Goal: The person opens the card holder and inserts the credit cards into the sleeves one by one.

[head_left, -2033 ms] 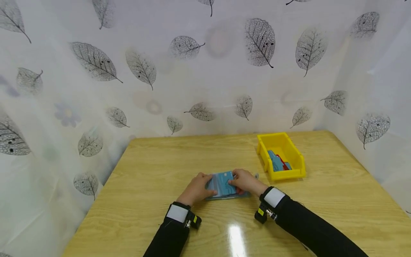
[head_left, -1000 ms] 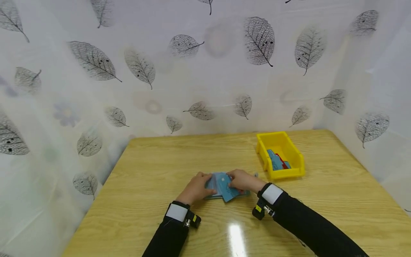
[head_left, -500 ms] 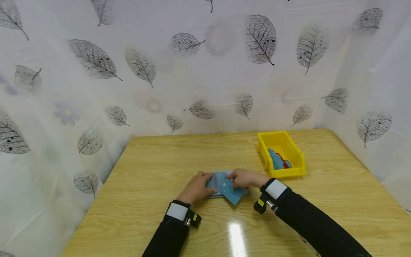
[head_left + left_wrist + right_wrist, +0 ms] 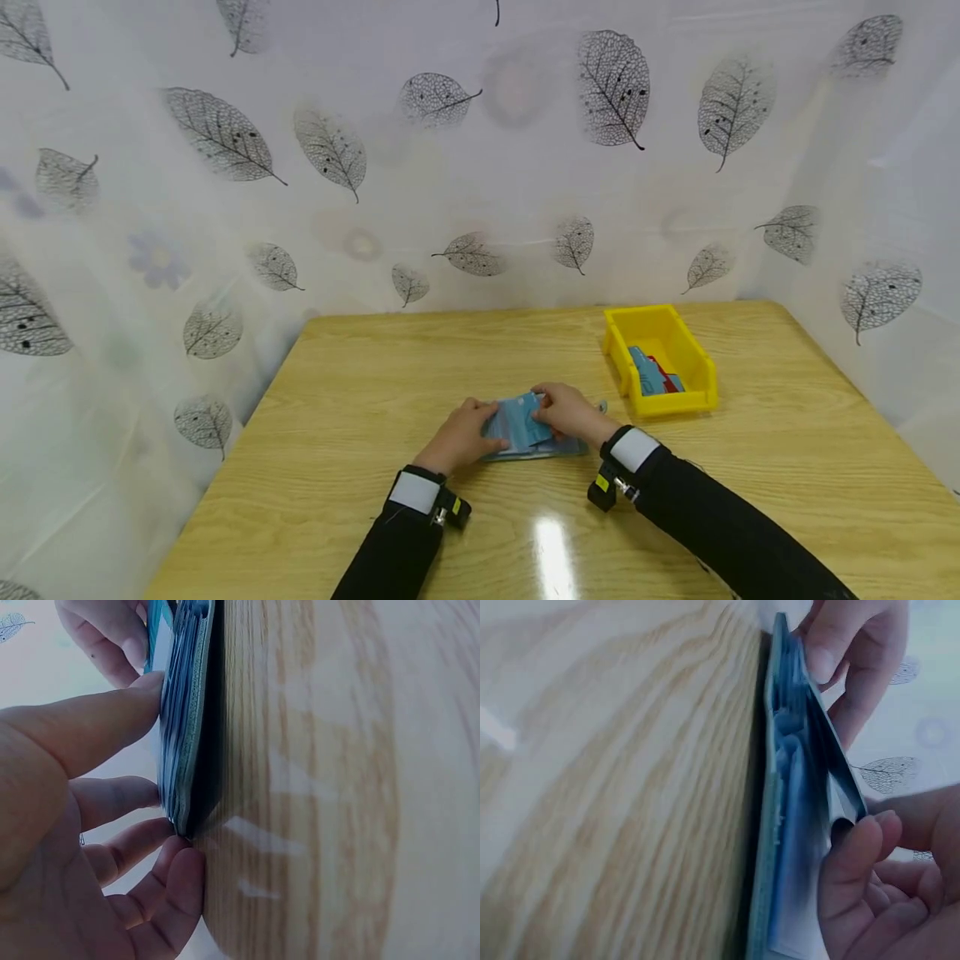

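A card holder (image 4: pixel 566 447) with clear sleeves lies opened out on the wooden table. My left hand (image 4: pixel 459 437) grips its left end; in the left wrist view the thumb presses the stacked sleeves (image 4: pixel 180 712) while the fingers curl at the folded edge. Between the thumb and fingers of my right hand (image 4: pixel 572 414) is a blue card (image 4: pixel 528 421), pinched at its right side. Seen from the right wrist, that card (image 4: pixel 841 765) slants above the sleeves, its fingertip-held edge lifted away from them. Whether its other end sits inside a sleeve, I cannot tell.
A yellow bin (image 4: pixel 701 385) stands at the back right of the table (image 4: pixel 390 358), with blue and red cards (image 4: pixel 654 371) in it. Behind the table hangs a white curtain (image 4: pixel 510 167) printed with leaves.
The blue card's near end swung out toward me over the holder's front edge, then came back over the sleeves with my right hand. My left hand stayed in place.
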`<state>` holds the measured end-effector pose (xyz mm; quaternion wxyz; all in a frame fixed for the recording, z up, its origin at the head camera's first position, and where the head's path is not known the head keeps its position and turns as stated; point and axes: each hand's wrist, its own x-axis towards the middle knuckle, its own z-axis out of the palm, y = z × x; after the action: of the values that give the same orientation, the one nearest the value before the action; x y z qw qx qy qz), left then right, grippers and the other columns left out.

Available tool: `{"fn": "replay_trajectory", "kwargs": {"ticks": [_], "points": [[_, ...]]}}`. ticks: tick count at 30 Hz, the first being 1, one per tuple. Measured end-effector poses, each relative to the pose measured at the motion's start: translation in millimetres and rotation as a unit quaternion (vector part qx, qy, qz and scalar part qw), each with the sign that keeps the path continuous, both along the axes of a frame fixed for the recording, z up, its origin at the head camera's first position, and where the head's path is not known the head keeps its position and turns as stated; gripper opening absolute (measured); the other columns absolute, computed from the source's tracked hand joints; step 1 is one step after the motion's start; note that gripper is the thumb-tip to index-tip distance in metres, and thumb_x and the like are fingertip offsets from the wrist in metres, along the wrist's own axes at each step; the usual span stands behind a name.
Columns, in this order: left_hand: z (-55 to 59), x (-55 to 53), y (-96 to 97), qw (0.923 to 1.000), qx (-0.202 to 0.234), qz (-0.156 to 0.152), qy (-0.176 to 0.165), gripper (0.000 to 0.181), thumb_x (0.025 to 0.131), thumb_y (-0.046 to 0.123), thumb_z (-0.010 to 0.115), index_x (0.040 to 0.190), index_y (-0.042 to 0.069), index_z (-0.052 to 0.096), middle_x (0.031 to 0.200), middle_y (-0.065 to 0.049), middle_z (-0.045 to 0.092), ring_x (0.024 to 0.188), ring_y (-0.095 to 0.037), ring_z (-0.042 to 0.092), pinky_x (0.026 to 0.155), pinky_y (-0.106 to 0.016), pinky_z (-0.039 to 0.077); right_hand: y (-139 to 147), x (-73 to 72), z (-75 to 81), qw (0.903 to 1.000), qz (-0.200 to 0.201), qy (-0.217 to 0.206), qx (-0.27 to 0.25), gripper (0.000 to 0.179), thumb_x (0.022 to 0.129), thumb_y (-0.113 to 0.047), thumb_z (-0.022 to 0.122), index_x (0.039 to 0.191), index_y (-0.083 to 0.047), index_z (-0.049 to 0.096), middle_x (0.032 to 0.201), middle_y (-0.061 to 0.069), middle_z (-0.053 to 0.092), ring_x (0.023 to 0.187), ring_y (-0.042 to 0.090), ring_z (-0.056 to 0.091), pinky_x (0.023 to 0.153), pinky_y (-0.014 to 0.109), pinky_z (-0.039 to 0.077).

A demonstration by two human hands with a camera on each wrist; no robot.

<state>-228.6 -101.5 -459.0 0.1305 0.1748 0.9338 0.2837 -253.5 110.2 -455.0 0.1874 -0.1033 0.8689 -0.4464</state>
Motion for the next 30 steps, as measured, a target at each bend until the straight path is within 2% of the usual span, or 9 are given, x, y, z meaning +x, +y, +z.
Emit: {"fn": "replay_trajectory", "kwargs": {"ticks": [9, 15, 18, 24, 30], "points": [[0.2, 0.0, 1.9, 1.0000, -0.004, -0.002, 0.006, 0.068, 0.089, 0.031, 0.072, 0.145, 0.004, 0.044, 0.132, -0.018, 0.048, 0.119, -0.032, 0.051, 0.098, -0.045, 0.044, -11, 1.9, 0.7, 0.9998, -0.009, 0.015, 0.014, 0.052, 0.093, -0.006, 0.060, 0.138, 0.014, 0.043, 0.071, 0.010, 0.059, 0.048, 0.016, 0.056, 0.049, 0.032, 0.052], [1.1, -0.6, 3.0, 1.0000, -0.002, -0.004, 0.008, 0.068, 0.089, 0.031, 0.073, 0.145, 0.003, 0.045, 0.133, -0.019, 0.048, 0.121, -0.034, 0.050, 0.099, -0.046, 0.043, -7, 2.5, 8.0, 0.9991, -0.024, 0.007, 0.033, 0.047, 0.093, -0.008, 0.059, 0.134, 0.013, 0.049, 0.099, 0.019, 0.065, 0.063, 0.016, 0.063, 0.059, 0.031, 0.055], [-1.5, -1.8, 2.9, 0.9999, -0.004, -0.007, 0.007, 0.068, 0.089, 0.031, 0.072, 0.145, 0.004, 0.046, 0.133, -0.019, 0.048, 0.121, -0.033, 0.050, 0.100, -0.046, 0.042, -5, 3.9, 12.9, 0.9987, -0.032, 0.010, 0.039, 0.040, 0.094, -0.008, 0.058, 0.127, 0.013, 0.055, 0.105, 0.019, 0.065, 0.068, 0.016, 0.065, 0.063, 0.031, 0.055], [-2.4, -1.8, 2.1, 1.0000, 0.002, -0.003, 0.002, 0.068, 0.089, 0.031, 0.073, 0.145, 0.005, 0.045, 0.133, -0.018, 0.048, 0.122, -0.033, 0.049, 0.101, -0.046, 0.042, -6, 6.6, 16.1, 0.9990, -0.043, -0.014, 0.005, 0.034, 0.096, -0.008, 0.055, 0.124, 0.012, 0.059, 0.104, 0.018, 0.068, 0.073, 0.018, 0.068, 0.068, 0.033, 0.056], [0.5, -0.9, 1.5, 0.9999, 0.005, 0.009, 0.003, 0.068, 0.088, 0.027, 0.074, 0.144, 0.001, 0.045, 0.132, -0.020, 0.050, 0.121, -0.034, 0.050, 0.101, -0.047, 0.042, -12, 7.9, 13.2, 0.9976, -0.063, -0.017, -0.023, 0.030, 0.095, -0.008, 0.057, 0.120, 0.009, 0.063, 0.115, 0.022, 0.065, 0.074, 0.019, 0.069, 0.067, 0.032, 0.056]]}}
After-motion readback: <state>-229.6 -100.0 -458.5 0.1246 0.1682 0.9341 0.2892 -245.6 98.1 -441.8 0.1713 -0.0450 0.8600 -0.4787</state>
